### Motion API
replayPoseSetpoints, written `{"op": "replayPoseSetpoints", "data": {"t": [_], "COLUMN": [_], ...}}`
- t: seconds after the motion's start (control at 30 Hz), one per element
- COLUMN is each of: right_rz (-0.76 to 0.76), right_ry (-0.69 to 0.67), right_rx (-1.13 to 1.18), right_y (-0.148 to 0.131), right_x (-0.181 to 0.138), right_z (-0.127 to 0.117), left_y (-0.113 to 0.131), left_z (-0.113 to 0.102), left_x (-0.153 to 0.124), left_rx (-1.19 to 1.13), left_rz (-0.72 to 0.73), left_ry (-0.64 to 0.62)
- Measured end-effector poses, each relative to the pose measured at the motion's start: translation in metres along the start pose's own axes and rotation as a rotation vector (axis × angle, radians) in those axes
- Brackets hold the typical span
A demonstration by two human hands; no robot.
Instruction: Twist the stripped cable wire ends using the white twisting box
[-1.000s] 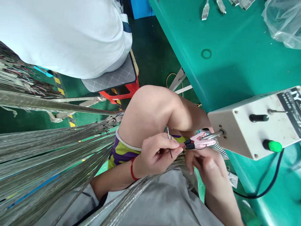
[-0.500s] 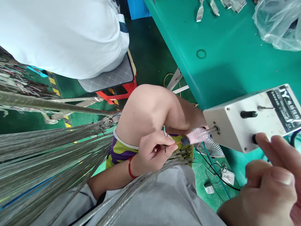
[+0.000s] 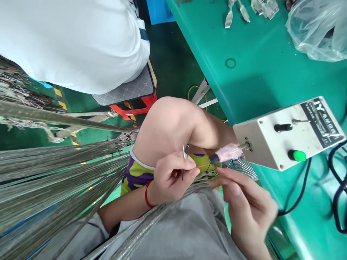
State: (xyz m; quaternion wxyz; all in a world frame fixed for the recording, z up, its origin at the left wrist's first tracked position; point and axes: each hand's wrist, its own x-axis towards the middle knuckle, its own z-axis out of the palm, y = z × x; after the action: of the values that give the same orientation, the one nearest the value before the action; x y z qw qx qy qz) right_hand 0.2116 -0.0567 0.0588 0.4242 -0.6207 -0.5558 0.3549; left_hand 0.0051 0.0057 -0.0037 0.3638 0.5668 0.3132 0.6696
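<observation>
My left hand point(image 3: 173, 177) is closed in a pinch above my lap. Between its thumb and forefinger it holds thin wires, with a pale one point(image 3: 183, 151) sticking up and an orange one point(image 3: 202, 166) pointing right. The orange wire reaches toward the black tip point(image 3: 214, 159) of a clear-pinkish sleeve point(image 3: 229, 151) on a metal shaft. That shaft comes out of a white machine box point(image 3: 260, 144) marked JY. Just below the black tip is my right hand point(image 3: 244, 202), fingers apart, with nothing visible in it. On the box a green button point(image 3: 299, 155) shows.
Bundles of grey cables point(image 3: 67, 180) hang at left and across my lap. The green table point(image 3: 244, 90) bears USB plugs point(image 3: 229, 18), a plastic bag point(image 3: 317, 29) and a ring mark. Black leads point(image 3: 336, 180) lie right of the box. A co-worker in white point(image 3: 81, 47) sits close by.
My right hand has left the button on the box and moved left to beside the black tip. The green button is now uncovered. My left hand has drawn slightly left with the wires.
</observation>
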Motion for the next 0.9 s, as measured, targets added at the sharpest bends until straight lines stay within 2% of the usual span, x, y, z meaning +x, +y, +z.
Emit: {"op": "replayPoseSetpoints", "data": {"t": [0.17, 0.3, 0.47, 0.63, 0.9], "right_rz": [0.299, 0.351, 0.362, 0.307, 0.259], "right_ry": [-0.141, -0.164, -0.150, -0.196, -0.163], "right_rx": [0.526, 0.780, 0.841, 0.928, 0.892], "right_y": [0.007, 0.005, -0.003, -0.002, 0.005], "right_x": [0.032, 0.053, 0.065, 0.070, 0.068], "right_z": [0.033, 0.038, 0.041, 0.048, 0.056], "left_y": [0.001, -0.004, -0.005, -0.003, -0.007], "left_z": [0.001, 0.001, 0.000, 0.000, 0.004], "left_x": [0.004, 0.008, 0.010, 0.011, 0.011], "left_rx": [0.003, 0.030, 0.039, 0.042, 0.012], "left_rz": [0.018, 0.073, 0.055, 0.016, -0.007], "left_ry": [-0.026, -0.004, -0.058, -0.067, -0.085]}}
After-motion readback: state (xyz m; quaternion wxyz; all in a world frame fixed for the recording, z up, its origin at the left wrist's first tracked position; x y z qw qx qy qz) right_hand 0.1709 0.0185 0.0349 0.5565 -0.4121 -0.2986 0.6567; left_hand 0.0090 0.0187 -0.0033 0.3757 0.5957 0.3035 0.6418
